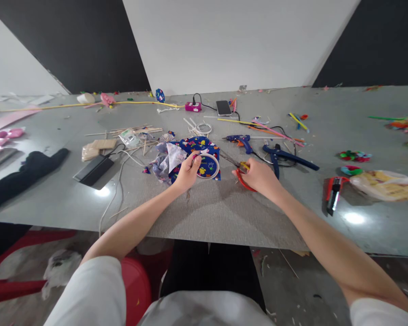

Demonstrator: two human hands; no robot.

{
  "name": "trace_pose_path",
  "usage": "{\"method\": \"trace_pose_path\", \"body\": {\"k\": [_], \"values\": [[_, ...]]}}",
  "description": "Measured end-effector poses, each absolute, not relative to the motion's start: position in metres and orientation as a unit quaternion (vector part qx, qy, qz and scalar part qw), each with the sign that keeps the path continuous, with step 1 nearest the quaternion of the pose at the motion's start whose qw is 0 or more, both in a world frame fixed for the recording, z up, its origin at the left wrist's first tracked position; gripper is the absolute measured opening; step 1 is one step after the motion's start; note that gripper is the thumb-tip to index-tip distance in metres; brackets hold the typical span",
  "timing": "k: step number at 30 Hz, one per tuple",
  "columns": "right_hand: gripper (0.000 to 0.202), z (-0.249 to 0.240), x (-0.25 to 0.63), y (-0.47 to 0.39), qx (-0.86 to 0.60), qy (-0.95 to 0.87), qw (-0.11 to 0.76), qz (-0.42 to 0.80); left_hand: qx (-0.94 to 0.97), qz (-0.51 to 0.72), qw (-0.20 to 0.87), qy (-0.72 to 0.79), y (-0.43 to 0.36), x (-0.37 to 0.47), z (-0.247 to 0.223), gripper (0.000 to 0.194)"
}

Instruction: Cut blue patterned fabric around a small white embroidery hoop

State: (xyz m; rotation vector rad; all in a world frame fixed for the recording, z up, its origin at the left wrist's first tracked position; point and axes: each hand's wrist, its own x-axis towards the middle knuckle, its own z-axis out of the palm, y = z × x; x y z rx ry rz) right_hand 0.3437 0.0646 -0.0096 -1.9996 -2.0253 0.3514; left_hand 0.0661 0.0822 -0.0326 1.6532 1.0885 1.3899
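My left hand (187,174) is closed on a white ring (218,168), thumb on top, pressing it against blue patterned fabric (194,144). The fabric shows through the ring and spreads beyond it, with its pale underside folded up on the left. In my right hand (262,175) is a pair of scissors (245,182) with red and yellow on the handles. Their blades point left toward the fabric's right edge; whether they touch it I cannot tell. A blue glue gun (240,140) lies just beyond the scissors, and blue-handled pliers (284,156) rest beside my right hand.
Another white ring (204,128) and wooden sticks (132,130) lie behind the fabric. A phone (223,107) and a pink adapter (193,107) are at the back. A black box with a cable (95,170) sits left; a utility knife (333,195) lies right.
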Motion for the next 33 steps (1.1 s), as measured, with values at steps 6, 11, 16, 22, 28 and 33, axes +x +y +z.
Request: {"method": "trace_pose_path", "body": {"k": [6,11,16,22,28,33], "values": [[0.040,-0.022,0.359,0.068,-0.624,-0.771,0.103,0.071,0.687,0.479,0.378,0.395,0.071,0.072,-0.033,0.059],[0.037,0.001,0.369,0.066,-0.576,-0.796,0.112,0.149,0.712,0.448,0.396,0.367,0.066,0.076,-0.033,0.057],[0.031,0.027,0.341,0.054,-0.517,-0.743,0.317,0.283,0.737,0.409,0.384,0.376,0.063,0.078,-0.035,0.060],[0.046,0.029,0.318,0.036,-0.486,-0.730,0.322,0.358,0.761,0.384,0.380,0.360,0.062,0.080,-0.034,0.060],[0.040,0.029,0.317,0.033,-0.487,-0.732,0.365,0.306,0.760,0.397,0.374,0.354,0.065,0.081,-0.034,0.060],[0.039,0.029,0.315,0.032,-0.475,-0.742,0.372,0.294,0.756,0.391,0.386,0.357,0.065,0.080,-0.034,0.061]]}}
